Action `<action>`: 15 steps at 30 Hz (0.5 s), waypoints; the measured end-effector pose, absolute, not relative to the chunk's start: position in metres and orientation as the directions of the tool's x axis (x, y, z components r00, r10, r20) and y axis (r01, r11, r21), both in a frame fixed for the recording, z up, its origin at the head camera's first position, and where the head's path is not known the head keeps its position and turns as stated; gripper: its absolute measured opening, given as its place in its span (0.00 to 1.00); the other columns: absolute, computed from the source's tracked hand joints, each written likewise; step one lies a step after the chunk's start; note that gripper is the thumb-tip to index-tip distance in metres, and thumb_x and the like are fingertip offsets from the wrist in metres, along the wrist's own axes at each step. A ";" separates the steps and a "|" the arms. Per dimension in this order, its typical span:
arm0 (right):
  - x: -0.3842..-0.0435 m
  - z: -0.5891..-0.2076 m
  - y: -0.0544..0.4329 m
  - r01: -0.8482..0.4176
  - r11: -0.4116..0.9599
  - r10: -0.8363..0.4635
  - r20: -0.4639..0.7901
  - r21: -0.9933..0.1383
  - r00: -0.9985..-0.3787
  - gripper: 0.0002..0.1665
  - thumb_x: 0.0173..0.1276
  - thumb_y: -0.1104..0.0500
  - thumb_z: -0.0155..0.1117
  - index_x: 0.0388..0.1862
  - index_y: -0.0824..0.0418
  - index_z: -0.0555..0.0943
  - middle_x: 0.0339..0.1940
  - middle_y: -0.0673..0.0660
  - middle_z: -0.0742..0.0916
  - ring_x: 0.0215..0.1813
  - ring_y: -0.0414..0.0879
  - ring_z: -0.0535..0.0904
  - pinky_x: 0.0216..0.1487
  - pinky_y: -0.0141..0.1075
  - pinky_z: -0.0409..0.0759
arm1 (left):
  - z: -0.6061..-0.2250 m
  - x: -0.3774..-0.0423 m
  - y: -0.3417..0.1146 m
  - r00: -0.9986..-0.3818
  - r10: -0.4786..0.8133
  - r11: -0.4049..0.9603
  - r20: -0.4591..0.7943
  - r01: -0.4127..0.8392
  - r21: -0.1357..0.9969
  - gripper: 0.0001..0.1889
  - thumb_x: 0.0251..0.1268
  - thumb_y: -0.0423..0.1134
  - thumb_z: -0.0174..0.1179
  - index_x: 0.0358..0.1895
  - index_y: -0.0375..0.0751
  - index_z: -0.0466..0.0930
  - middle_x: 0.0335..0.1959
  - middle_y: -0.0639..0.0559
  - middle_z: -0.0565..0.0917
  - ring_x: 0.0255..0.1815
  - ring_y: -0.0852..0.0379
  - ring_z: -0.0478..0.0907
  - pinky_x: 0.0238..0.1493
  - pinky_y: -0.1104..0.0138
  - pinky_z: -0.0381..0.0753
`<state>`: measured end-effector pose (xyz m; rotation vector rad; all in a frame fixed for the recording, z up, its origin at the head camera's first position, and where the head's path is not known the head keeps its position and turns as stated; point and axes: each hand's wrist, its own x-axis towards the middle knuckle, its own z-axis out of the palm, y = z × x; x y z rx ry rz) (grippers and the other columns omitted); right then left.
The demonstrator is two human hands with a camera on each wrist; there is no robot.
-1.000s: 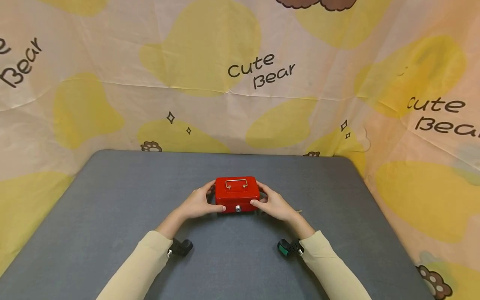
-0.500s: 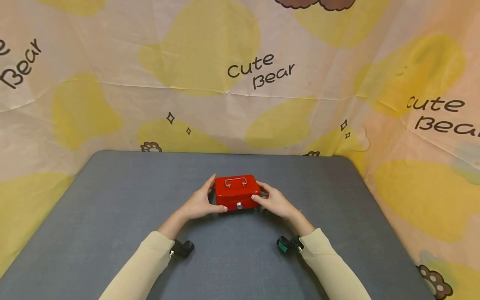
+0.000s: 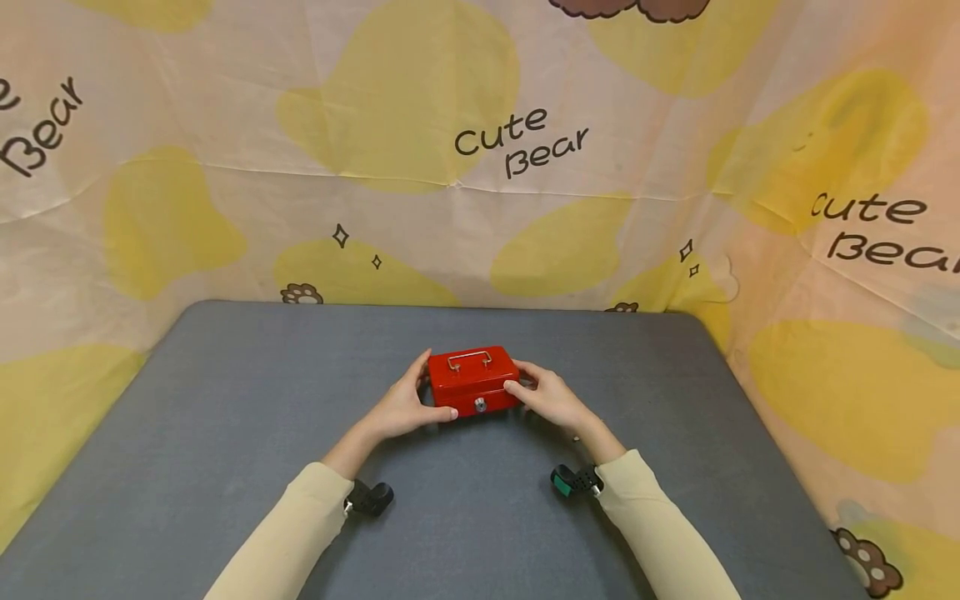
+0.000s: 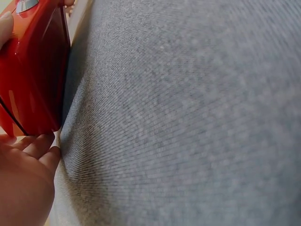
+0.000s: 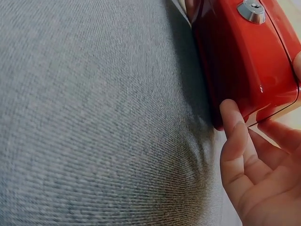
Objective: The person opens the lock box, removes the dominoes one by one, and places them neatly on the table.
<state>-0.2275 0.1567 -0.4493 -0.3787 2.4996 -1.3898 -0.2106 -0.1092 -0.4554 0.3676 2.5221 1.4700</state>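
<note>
A red cash box [image 3: 472, 379] with a wire carry handle on its lid and a silver key lock [image 3: 481, 405] on its front is held between both hands. My left hand [image 3: 401, 406] grips its left end, the thumb at the lower front corner and the other fingers along the side. At the right end my right hand [image 3: 553, 398] grips it, thumb on the front near the lid seam. The box sits askew, its right end higher in the head view. Both wrist views show part of its underside [image 5: 221, 66] close over the cloth, with fingertips at the lower edge.
A grey cloth-covered table [image 3: 300, 358] spreads under the hands. Behind it hangs a patterned fabric backdrop [image 3: 420, 225]. A tiny pale thing [image 3: 576, 438] shows beside the right wrist. Dark wrist cameras sit on the straps below both hands.
The box's right end has risen and the box has turned askew. My right hand moved up with it, its thumb higher on the front; my left hand shifted slightly.
</note>
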 end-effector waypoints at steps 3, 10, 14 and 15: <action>-0.229 -0.449 0.157 -0.114 0.520 -0.346 -0.087 -0.847 -0.934 0.35 0.64 0.48 0.60 0.67 0.60 0.65 0.56 0.59 0.79 0.34 0.45 0.80 0.33 0.35 0.79 | -0.456 -0.212 -0.109 -0.948 0.313 0.464 -0.048 0.109 0.879 0.56 0.44 0.47 0.71 0.73 0.40 0.40 0.68 0.44 0.61 0.67 0.45 0.61 0.66 0.49 0.58; -0.230 -0.450 0.156 -0.132 0.520 -0.356 -0.074 -0.844 -0.932 0.34 0.65 0.48 0.59 0.66 0.59 0.66 0.56 0.59 0.80 0.33 0.46 0.79 0.32 0.36 0.79 | -0.458 -0.212 -0.110 -0.952 0.303 0.439 -0.050 0.093 0.894 0.56 0.43 0.46 0.72 0.72 0.40 0.42 0.68 0.44 0.62 0.66 0.46 0.63 0.66 0.50 0.59; -0.231 -0.448 0.155 -0.120 0.501 -0.357 -0.079 -0.857 -0.931 0.33 0.65 0.47 0.58 0.66 0.59 0.66 0.54 0.59 0.80 0.34 0.48 0.79 0.33 0.38 0.79 | -0.459 -0.210 -0.109 -0.961 0.265 0.438 -0.076 0.049 0.898 0.57 0.41 0.48 0.73 0.72 0.39 0.43 0.65 0.43 0.65 0.64 0.47 0.66 0.64 0.52 0.63; -0.231 -0.448 0.154 -0.113 0.494 -0.353 -0.081 -0.862 -0.932 0.34 0.65 0.47 0.58 0.66 0.59 0.66 0.54 0.59 0.81 0.34 0.48 0.79 0.33 0.38 0.79 | -0.458 -0.209 -0.108 -0.963 0.256 0.436 -0.085 0.036 0.899 0.57 0.41 0.49 0.73 0.72 0.39 0.43 0.65 0.43 0.66 0.63 0.47 0.67 0.63 0.52 0.64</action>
